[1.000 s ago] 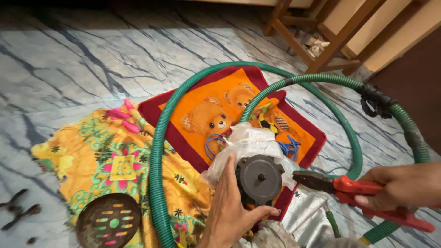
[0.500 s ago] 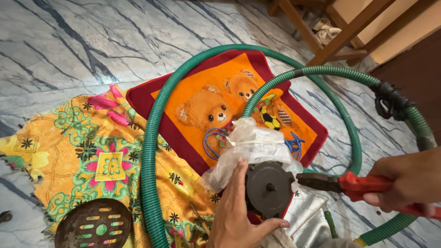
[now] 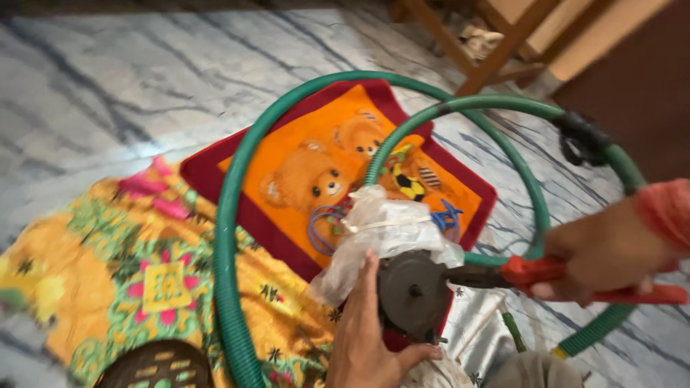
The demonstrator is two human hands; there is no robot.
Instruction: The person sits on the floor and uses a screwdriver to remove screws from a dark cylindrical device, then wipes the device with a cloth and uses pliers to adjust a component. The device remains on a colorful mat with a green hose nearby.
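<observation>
My left hand (image 3: 366, 338) cups a dark round metal motor part (image 3: 411, 291), thumb along its left side and fingers under it. Crumpled clear plastic (image 3: 377, 233) is wrapped around the top of the part. My right hand (image 3: 611, 251) grips red-handled pliers (image 3: 546, 273), whose dark jaws touch the right edge of the round part. Blue wires (image 3: 323, 226) stick out beside the plastic.
A green corrugated hose (image 3: 228, 237) coils in two loops over an orange teddy-bear cloth with maroon border (image 3: 316, 179) and a yellow flowered cloth (image 3: 136, 280) on a marbled floor. A dark round grille (image 3: 154, 366) lies bottom left. Wooden chair legs (image 3: 496, 50) stand at top right.
The view has shifted slightly and blurred. Both hands keep their hold; the pliers stay at the right edge of the round part, and the grille sits lower in view.
</observation>
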